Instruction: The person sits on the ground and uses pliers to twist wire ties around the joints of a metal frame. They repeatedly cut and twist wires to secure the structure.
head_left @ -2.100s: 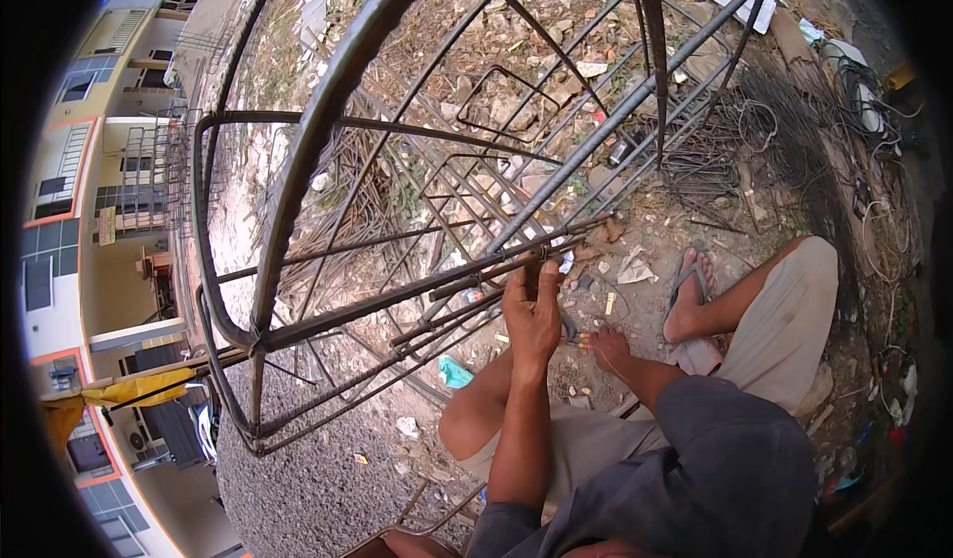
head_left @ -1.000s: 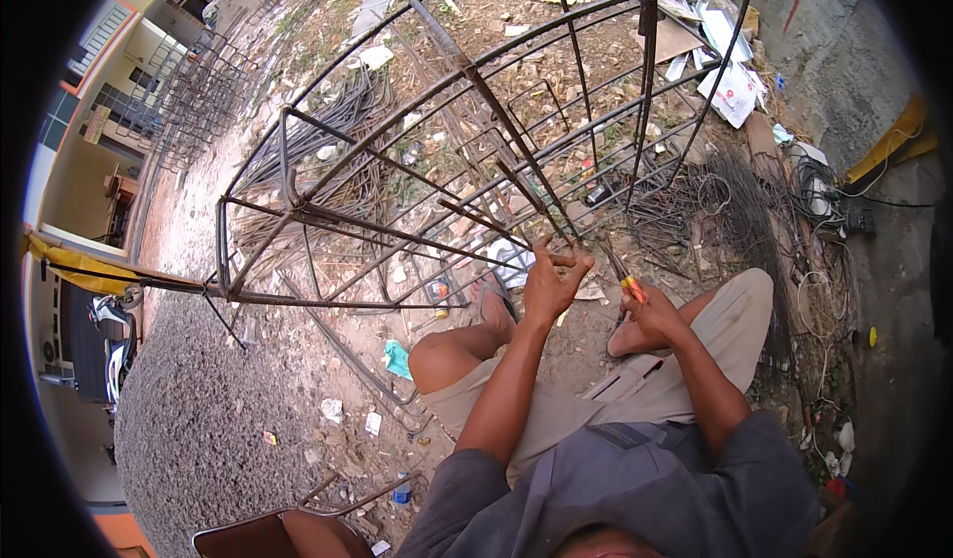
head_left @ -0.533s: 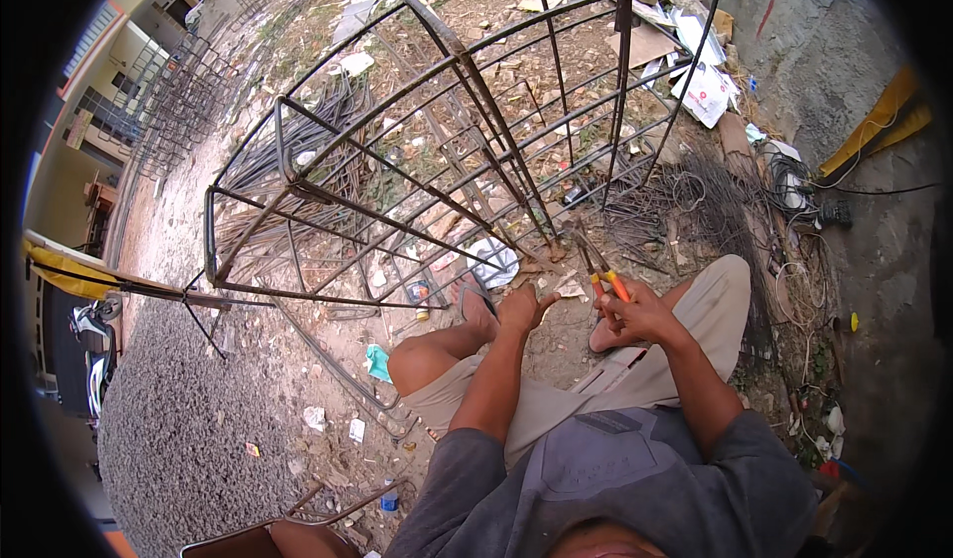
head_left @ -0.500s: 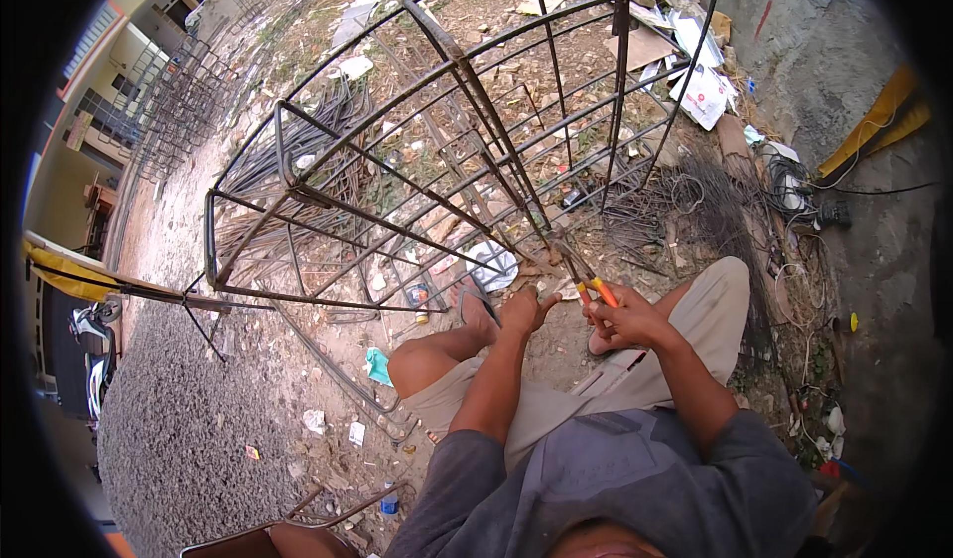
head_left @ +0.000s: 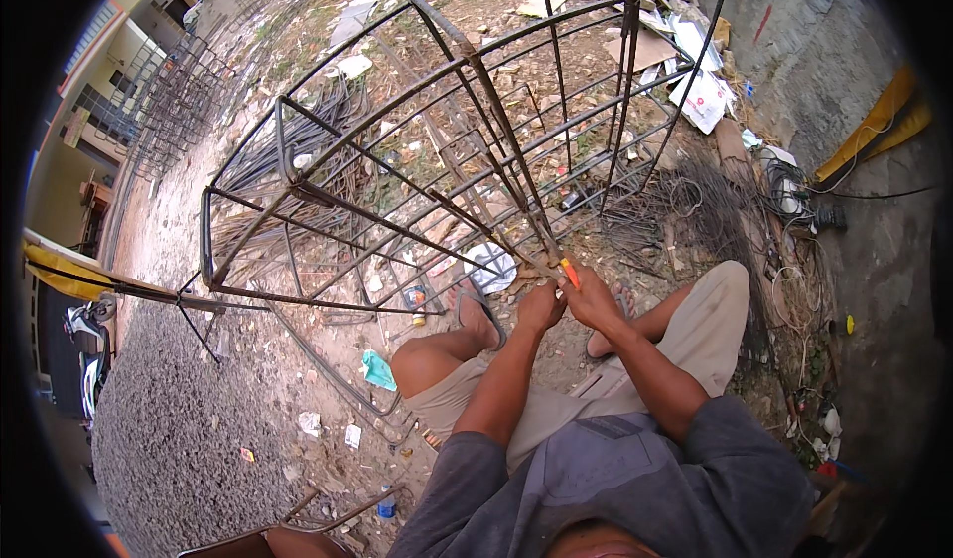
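Observation:
A tied steel rebar cage (head_left: 444,27) stands in front of me, its lower near corner close to my hands. My right hand (head_left: 596,305) is closed around pincers (head_left: 570,273) with orange and yellow handles. Only part of the handles shows above the fingers; the jaws are up against the bars and hard to make out. My left hand (head_left: 542,305) is curled shut right beside the right one, the two nearly touching. What it grips, if anything, is hidden.
Bundled rods (head_left: 333,121) lie behind the cage, and dark tie wire (head_left: 710,210) is heaped at its right. Broken white boards (head_left: 703,101) litter the far right. Dark gravel (head_left: 179,409) spreads at left. A teal scrap (head_left: 377,369) lies by my left knee.
The spread pincer handles have been drawn together and turned within my right hand. Both hands have come closer together, and the left fingers, formerly with the thumb out, are now curled.

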Demonstrator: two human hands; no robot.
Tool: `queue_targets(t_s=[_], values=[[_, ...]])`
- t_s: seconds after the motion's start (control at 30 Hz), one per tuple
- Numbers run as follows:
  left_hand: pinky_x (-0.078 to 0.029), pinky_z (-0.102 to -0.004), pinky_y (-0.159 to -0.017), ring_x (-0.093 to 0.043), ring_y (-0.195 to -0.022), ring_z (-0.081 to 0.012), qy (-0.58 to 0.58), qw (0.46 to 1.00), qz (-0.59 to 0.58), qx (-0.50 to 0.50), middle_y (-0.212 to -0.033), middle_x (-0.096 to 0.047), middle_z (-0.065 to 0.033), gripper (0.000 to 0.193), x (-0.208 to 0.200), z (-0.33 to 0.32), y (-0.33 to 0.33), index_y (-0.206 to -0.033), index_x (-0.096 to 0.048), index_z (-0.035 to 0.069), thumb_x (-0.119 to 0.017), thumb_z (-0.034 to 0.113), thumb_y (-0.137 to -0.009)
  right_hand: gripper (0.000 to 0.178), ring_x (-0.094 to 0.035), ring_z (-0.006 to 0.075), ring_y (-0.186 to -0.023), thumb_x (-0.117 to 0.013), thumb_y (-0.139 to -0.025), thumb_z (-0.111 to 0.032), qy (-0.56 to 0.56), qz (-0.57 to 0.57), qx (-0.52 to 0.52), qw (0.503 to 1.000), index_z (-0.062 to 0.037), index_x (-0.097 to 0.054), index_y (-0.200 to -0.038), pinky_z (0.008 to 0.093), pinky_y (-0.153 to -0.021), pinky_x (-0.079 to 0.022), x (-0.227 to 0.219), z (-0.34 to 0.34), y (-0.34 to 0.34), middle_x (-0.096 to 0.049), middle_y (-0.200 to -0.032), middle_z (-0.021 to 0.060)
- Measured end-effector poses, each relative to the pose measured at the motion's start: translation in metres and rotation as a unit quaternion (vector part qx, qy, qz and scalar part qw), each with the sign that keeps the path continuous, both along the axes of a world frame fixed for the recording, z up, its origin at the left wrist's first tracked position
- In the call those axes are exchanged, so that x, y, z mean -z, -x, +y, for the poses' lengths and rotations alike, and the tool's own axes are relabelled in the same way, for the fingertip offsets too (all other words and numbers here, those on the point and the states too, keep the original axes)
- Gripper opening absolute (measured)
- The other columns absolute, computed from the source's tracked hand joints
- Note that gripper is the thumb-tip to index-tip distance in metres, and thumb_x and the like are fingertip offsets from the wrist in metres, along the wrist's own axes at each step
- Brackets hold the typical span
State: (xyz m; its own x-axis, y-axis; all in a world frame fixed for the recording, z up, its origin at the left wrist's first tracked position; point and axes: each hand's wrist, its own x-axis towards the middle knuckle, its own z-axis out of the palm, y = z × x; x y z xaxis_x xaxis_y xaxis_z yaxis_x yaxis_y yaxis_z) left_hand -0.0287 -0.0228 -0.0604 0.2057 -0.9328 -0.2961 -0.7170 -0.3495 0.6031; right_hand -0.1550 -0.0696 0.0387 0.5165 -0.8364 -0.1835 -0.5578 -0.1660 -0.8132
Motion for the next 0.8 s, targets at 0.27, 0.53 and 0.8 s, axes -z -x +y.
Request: queue_targets(t_s=[0.27, 0.53, 0.8], values=[[-0.052, -0.0528, -0.083, -0.067, -0.097, -0.0422, -0.017, 1.000, 0.008, 0.019, -0.102, -0.069, -0.0242, 0.042, 0.003, -0.011, 0.000, -0.115, -0.061, 0.006, -0.057, 0.041, -0.092, 0.062, -0.059, 0.0479, -0.106, -0.058, -0.095, -0.023, 0.098, 0.049, -0.018, 0.994, -0.0122, -0.037, -0.152, 0.0504, -0.091, -0.047, 0.002, -0.005, -0.002, -0.059, -0.112, 0.0314], [-0.054, -0.0444, -0.082, -0.069, -0.095, -0.0373, 0.087, 0.979, 0.073, -0.169, -0.100, -0.071, -0.0223, 0.032, -0.012, -0.024, -0.029, -0.106, -0.069, 0.003, -0.060, 0.029, -0.090, 0.040, -0.060, 0.0480, -0.101, -0.054, -0.099, -0.026, 0.078, 0.029, -0.007, 0.997, -0.0001, -0.049, -0.129, 0.0506, -0.086, -0.048, -0.001, -0.006, -0.005, -0.064, -0.107, 0.0294], [-0.052, -0.0360, -0.087, -0.068, -0.103, -0.0254, 0.253, 0.887, 0.301, -0.241, -0.107, -0.070, -0.0220, 0.036, -0.015, -0.060, -0.054, -0.117, -0.064, -0.006, -0.063, 0.019, -0.091, 0.037, -0.062, 0.0466, -0.097, -0.055, -0.098, -0.029, 0.070, 0.034, -0.004, 0.997, -0.0022, -0.054, -0.123, 0.0529, -0.081, -0.049, -0.006, 0.000, -0.005, -0.065, -0.105, 0.0280]])
